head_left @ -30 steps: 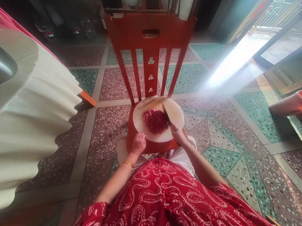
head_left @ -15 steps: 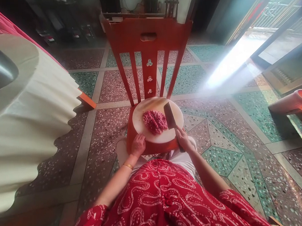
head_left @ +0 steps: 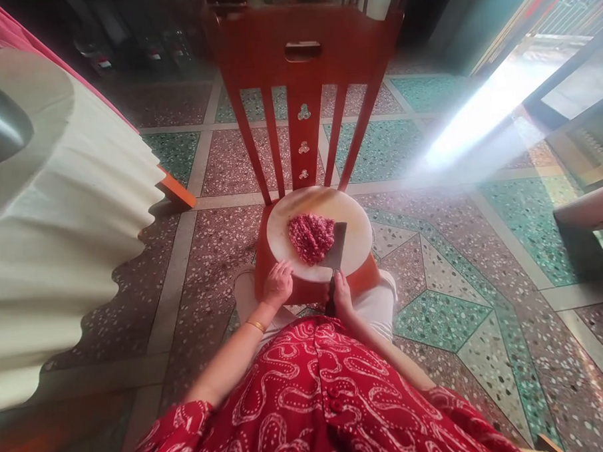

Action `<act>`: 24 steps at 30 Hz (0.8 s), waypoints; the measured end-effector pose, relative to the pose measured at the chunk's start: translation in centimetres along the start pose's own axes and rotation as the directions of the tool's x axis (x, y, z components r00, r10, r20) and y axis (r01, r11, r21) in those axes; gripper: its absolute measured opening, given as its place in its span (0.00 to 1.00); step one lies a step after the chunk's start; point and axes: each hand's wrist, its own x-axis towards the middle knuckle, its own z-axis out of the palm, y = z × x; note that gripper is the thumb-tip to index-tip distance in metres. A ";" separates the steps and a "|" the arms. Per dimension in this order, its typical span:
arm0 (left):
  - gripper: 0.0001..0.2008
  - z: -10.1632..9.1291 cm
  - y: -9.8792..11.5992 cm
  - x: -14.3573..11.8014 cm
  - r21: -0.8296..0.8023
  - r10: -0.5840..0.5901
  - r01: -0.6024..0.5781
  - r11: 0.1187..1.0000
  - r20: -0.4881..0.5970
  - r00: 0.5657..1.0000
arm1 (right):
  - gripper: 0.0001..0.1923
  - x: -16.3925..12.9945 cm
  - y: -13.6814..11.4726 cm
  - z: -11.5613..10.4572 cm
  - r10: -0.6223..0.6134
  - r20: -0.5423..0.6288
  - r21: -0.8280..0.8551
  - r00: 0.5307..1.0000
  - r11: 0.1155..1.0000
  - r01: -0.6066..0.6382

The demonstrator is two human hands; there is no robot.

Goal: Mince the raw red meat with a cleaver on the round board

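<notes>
Cleaver (head_left: pixel 337 248) swung nearer body, right hand (head_left: pixel 341 294) clamped on handle; left hand (head_left: pixel 277 284) flat, steadying board (head_left: pixel 353 214). Mince (head_left: pixel 310 236) looked soft, sticky.

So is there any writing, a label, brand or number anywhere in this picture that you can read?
None can be read.
The red chair bears only cut-out clover-like shapes on its middle slat, no letters.
The cleaver in the right hand shows no readable mark.
The round cutting board under the minced meat is plain.
The small items on the dark shelves at the back are too blurred to read.
</notes>
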 end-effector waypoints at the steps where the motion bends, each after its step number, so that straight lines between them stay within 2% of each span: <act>1: 0.14 -0.1 0.0 0.0 0.005 0.000 0.000 1.000 -0.002 1.000 | 0.34 0.9 -0.9 0.1 -0.010 -0.013 0.003 1.000 1.000 0.010; 3: 0.14 -0.2 0.1 0.0 0.019 0.001 -0.001 1.000 -0.003 1.000 | 0.35 2.6 -2.5 -0.3 -0.048 -0.035 -0.021 0.998 0.999 0.047; 5: 0.14 -0.4 0.1 0.1 0.032 0.006 -0.006 0.999 -0.001 1.000 | 0.34 3.8 -3.8 -1.1 -0.138 -0.043 -0.114 0.990 0.985 0.132; 7: 0.14 -0.4 0.1 0.1 0.036 0.009 -0.009 0.999 -0.002 1.000 | 0.31 4.4 -4.6 -1.9 -0.276 -0.019 -0.270 0.961 0.927 0.261; 9: 0.14 -0.3 0.1 0.1 0.031 0.009 -0.008 0.999 -0.009 1.000 | 0.28 4.5 -5.1 -2.3 -0.371 0.054 -0.425 0.927 0.831 0.358; 11: 0.15 -0.1 0.0 0.1 0.027 0.005 -0.005 1.000 -0.015 1.000 | 0.25 4.5 -5.4 -2.1 -0.379 0.154 -0.544 0.912 0.738 0.399; 14: 0.14 0.0 0.0 0.0 0.023 0.001 0.000 1.000 -0.010 1.000 | 0.24 4.5 -5.8 -1.6 -0.312 0.262 -0.645 0.913 0.648 0.406; 16: 0.14 0.0 0.0 -0.1 0.017 -0.003 0.004 1.000 -0.012 1.000 | 0.24 4.5 -6.7 -1.8 -0.282 0.273 -0.664 0.920 0.636 0.392; 18: 0.15 0.0 0.0 0.0 -0.003 -0.002 0.002 1.000 -0.019 1.000 | 0.24 4.3 -8.2 -2.5 -0.303 0.252 -0.641 0.919 0.659 0.393; 22: 0.16 -0.2 0.0 0.1 -0.046 -0.017 0.015 0.999 -0.034 0.999 | 0.28 3.6 -11.9 -4.2 -0.465 0.190 -0.510 0.865 0.706 0.492; 24: 0.16 -0.2 0.1 0.1 -0.050 -0.021 0.019 0.999 -0.041 0.999 | 0.29 3.5 -12.5 -4.1 -0.521 0.129 -0.472 0.844 0.716 0.514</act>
